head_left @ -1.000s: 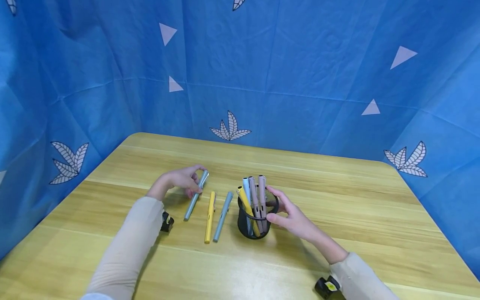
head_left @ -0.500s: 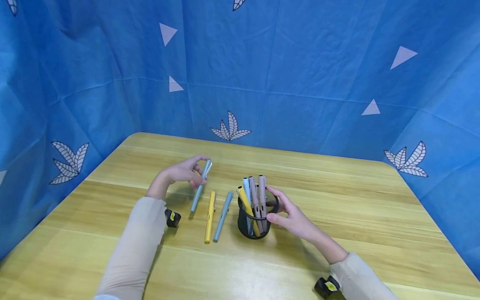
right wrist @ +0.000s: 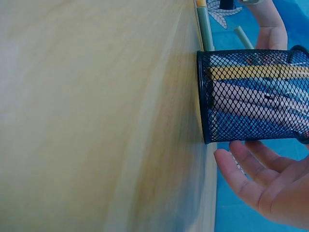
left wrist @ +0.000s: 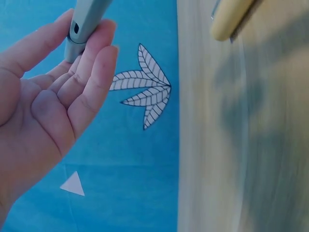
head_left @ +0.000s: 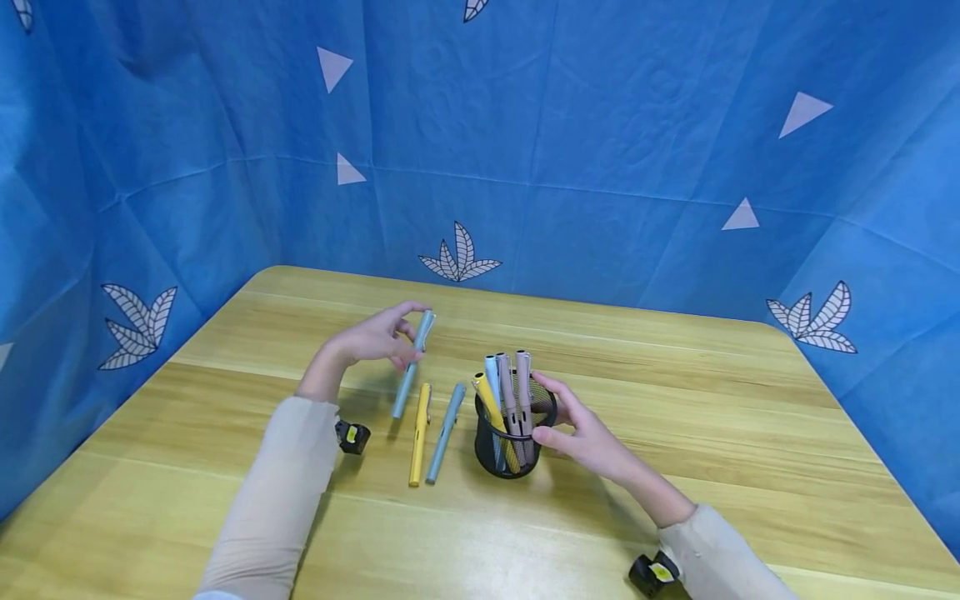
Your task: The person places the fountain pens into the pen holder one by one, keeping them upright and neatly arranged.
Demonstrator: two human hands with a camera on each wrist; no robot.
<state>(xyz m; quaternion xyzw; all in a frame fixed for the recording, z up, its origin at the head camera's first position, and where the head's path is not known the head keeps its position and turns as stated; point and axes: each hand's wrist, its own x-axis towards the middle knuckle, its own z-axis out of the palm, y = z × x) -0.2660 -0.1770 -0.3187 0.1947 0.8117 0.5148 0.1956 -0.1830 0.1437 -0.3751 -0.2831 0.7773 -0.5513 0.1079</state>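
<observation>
My left hand [head_left: 375, 340] pinches a blue-green pen [head_left: 406, 389] between thumb and fingers, raised over the table at a slant, clip end up. In the left wrist view the same pen [left wrist: 88, 21] crosses the fingertips. My right hand [head_left: 581, 427] holds the black mesh pen holder [head_left: 486, 450] at its right side, thumb at the near rim and fingers behind. Upright in the holder stand a yellow pen [head_left: 489, 402], a light blue pen [head_left: 492, 372] and two mauve pens [head_left: 522, 392]. Between the hands lie another yellow pen [head_left: 420, 437] and a blue-green pen [head_left: 446, 435].
The wooden table [head_left: 675, 392] has rounded far corners. A blue patterned curtain [head_left: 600, 150] hangs behind it and at both sides. A small black camera sits at the left wrist [head_left: 352, 436] and another at the right wrist [head_left: 651, 575].
The left hand has lifted the blue-green pen off the table and moved it away from me and slightly right. The right hand, the holder and the two lying pens have stayed put.
</observation>
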